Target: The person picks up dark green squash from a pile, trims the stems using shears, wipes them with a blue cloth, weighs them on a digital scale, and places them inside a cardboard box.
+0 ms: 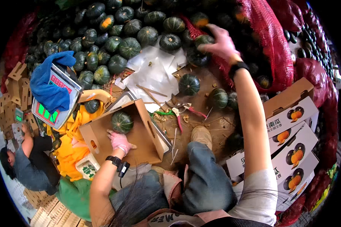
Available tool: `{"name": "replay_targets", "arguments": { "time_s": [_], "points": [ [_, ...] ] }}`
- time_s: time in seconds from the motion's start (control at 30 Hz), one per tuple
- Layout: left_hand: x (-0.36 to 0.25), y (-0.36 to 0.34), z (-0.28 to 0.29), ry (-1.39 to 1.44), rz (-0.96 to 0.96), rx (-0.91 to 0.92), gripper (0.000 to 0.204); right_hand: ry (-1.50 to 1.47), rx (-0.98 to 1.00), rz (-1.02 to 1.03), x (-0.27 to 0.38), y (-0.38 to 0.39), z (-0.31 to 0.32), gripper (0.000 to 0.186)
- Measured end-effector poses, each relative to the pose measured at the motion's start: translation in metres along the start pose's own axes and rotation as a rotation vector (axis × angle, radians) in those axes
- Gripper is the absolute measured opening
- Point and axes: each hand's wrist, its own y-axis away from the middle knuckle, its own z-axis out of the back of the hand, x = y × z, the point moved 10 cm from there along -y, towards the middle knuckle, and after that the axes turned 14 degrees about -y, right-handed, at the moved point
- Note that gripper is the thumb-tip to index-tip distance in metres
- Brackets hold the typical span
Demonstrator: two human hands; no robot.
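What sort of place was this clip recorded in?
Most likely a produce packing area, perhaps in a warehouse: there is a big heap of dark green squashes, a digital scale with a lit display, and white printed cartons at the right.

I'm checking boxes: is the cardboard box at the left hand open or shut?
The box is open: no flap covers it, and a green squash and the left hand show inside.

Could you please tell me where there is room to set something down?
The cardboard box has room right of its kabocha squash; the white sheet, bordered by the squash pile, is nearly bare. Crowded: that pile and around the pruning shears.
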Motion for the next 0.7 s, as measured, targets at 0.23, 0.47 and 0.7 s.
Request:
{"name": "replay_targets", "arguments": {
  "time_s": [0.23,0.47,0.7],
  "points": [
    [0.0,-0.001,0.005,-0.039,0.008,0.022,0.131,-1.64,-0.168,-0.384,-0.055,0.044,-0.052,0.048],
    [0.0,0.0,0.002,-0.033,-0.011,0.052,0.128,-2.224,-0.106,-0.496,-0.037,0.077,-0.081,0.05],
    [-0.004,-0.003,0.002,-0.03,-0.017,0.012,0.127,-1.894,-0.127,-0.766,-0.01,0.083,-0.062,0.035]
  ]
}}
